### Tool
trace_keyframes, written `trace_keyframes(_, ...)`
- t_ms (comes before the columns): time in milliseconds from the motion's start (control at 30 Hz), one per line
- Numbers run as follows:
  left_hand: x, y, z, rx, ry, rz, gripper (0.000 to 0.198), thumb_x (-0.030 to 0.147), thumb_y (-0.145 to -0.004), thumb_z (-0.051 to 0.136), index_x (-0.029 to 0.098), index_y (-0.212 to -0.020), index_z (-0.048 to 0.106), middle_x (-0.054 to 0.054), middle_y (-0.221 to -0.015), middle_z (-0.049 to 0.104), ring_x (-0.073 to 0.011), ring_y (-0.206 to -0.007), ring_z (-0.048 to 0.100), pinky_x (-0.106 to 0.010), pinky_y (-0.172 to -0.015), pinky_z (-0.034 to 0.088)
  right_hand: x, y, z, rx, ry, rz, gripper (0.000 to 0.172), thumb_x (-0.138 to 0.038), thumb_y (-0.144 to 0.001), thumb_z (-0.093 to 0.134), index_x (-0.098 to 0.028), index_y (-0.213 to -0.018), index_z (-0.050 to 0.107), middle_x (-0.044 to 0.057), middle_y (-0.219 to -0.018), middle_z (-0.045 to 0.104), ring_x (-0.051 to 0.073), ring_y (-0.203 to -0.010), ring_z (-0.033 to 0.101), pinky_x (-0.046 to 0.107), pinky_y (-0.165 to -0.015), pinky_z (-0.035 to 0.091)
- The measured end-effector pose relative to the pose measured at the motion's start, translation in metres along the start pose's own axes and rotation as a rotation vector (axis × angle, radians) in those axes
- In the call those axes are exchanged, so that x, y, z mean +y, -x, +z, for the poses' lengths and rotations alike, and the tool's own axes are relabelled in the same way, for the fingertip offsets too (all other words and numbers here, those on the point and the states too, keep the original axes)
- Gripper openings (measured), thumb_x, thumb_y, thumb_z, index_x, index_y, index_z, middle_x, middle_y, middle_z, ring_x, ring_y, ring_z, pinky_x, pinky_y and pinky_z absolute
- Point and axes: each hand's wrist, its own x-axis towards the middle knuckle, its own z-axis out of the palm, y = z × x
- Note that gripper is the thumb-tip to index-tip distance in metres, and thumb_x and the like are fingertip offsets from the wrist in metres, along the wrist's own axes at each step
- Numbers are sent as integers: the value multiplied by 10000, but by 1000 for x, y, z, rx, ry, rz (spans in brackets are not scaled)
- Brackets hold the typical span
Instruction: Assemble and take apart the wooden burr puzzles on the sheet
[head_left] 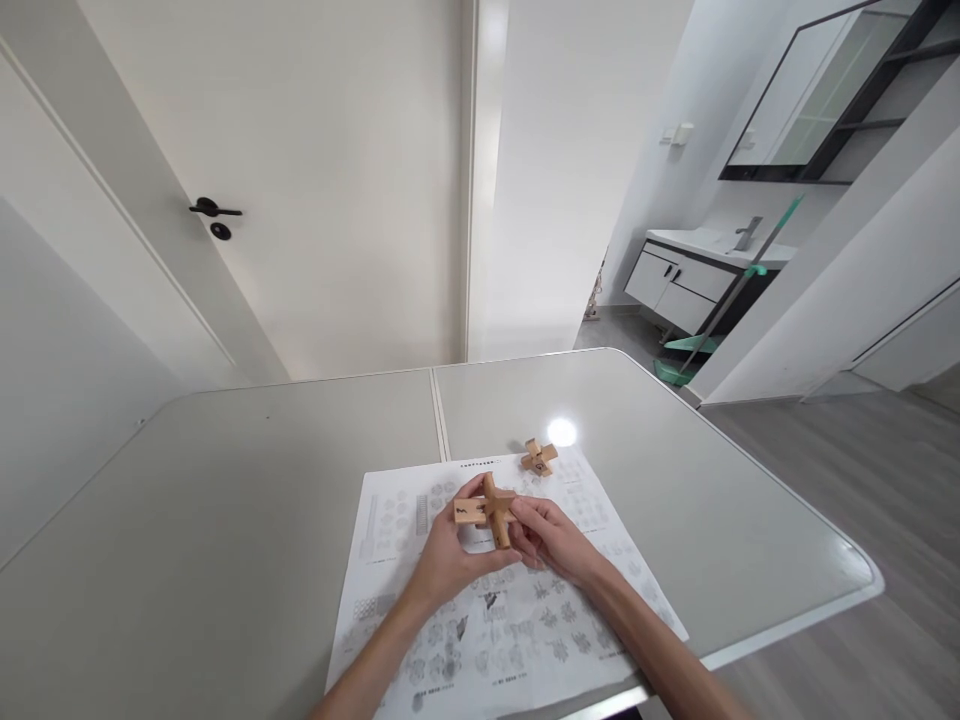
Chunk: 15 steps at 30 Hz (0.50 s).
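A wooden interlocking puzzle, its bars crossing one another, is held just above a printed sheet. My left hand grips it from the left, with fingers behind it and the thumb at its lower end. From the right, my right hand pinches the end of one bar between thumb and fingers. Small dark marks show on the puzzle's left and lower bars. A second, smaller wooden cross-shaped puzzle rests at the sheet's far edge, beyond my hands.
The sheet carries rows of small printed diagrams and lies on a glossy grey table with a seam across it. Past the table stand a white door, a sink cabinet and a green broom and dustpan.
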Motion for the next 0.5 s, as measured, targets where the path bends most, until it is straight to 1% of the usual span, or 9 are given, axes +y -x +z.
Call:
trace_keyframes(67,-1,-1,0,-7,-7,-1,915,334,-683,915,296,-1493,491,-95,-1401,652,-330,-1338,562,-512,-1163,404,-1,0,0,9,-21,-8,489,-581,-965,620,-189,-677,571,-76,-473,460,82,-397,414,220,-432,306)
trace_keyframes(133,-3,-2,1,-2,7,15,876,343,-709,903,284,-1484,499,-114,-1383,660,-322,-1258,615,-493,-1125,437,-2,0,0,18,-47,-14,475,-577,-960,632,-186,-696,581,-78,-474,461,80,-399,416,214,-426,298)
trace_keyframes(233,-6,-3,1,14,55,23,849,355,-719,904,272,-1458,495,-118,-1277,705,-294,-1149,658,-459,-1063,475,-2,0,0,9,-85,-3,481,-572,-950,647,-183,-675,577,-68,-468,478,87,-398,448,211,-405,292)
trace_keyframes(300,-6,-3,0,13,84,10,784,386,-719,902,256,-1395,526,-98,-1164,735,-272,-1075,670,-432,-1014,498,-3,0,-1,-7,-106,19,482,-562,-947,654,-181,-660,581,-54,-467,504,97,-400,476,211,-392,303)
trace_keyframes(367,-5,-5,0,8,103,7,664,440,-717,894,222,-1270,598,-98,-1102,743,-262,-1013,675,-407,-961,516,-3,0,-2,-24,-127,41,466,-549,-942,664,-178,-670,593,-45,-471,528,104,-400,496,209,-382,312)
trace_keyframes(433,-3,-6,0,3,118,11,576,493,-718,879,199,-1155,648,-107,-1087,749,-262,-991,681,-396,-945,521,-3,1,-3,-42,-146,61,446,-538,-942,670,-172,-694,607,-40,-481,546,105,-402,510,204,-378,313)
trace_keyframes(500,-1,-7,-1,-2,128,8,538,520,-731,861,200,-1117,667,-106,-1108,755,-265,-1008,692,-394,-965,517,-3,1,-3,-59,-162,78,433,-532,-941,676,-167,-715,617,-36,-489,558,104,-400,516,199,-373,308)
